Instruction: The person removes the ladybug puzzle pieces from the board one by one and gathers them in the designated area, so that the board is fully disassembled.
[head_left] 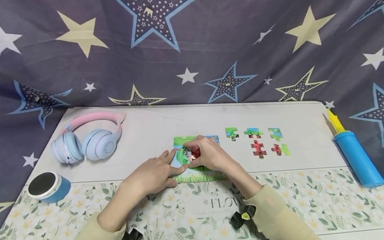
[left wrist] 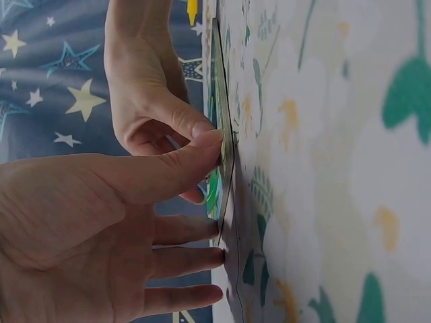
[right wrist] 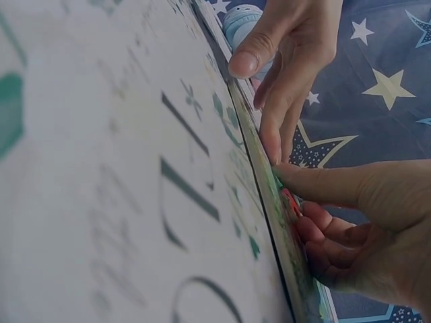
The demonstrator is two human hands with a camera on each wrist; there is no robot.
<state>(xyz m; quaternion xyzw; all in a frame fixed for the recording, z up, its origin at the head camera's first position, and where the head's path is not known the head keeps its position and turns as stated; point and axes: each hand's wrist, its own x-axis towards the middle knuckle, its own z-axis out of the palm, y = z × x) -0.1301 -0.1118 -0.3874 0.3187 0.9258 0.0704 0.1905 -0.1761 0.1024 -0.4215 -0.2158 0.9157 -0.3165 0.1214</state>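
Observation:
A jigsaw puzzle board [head_left: 201,179] with a green, grassy picture lies flat in the middle of the table. My right hand [head_left: 209,154] reaches over it, fingers bent and thumb low, pinching a red puzzle piece [head_left: 193,155] at the board's surface. In the right wrist view, red shows between that thumb and the curled fingers; the piece's outline is mostly hidden. My left hand [head_left: 153,173] rests at the board's left edge with its fingers fairly straight, holding the board in place. Right of the board lie several loose puzzle pieces, among them a red one [head_left: 258,149] and a green one [head_left: 232,132].
Pink and blue headphones [head_left: 96,141] lie at the back left. In front of them stands a blue and white cylinder with a dark top [head_left: 46,186]. A blue hand pump with a yellow end [head_left: 358,158] lies along the right edge. A starry cloth [head_left: 188,60] hangs behind.

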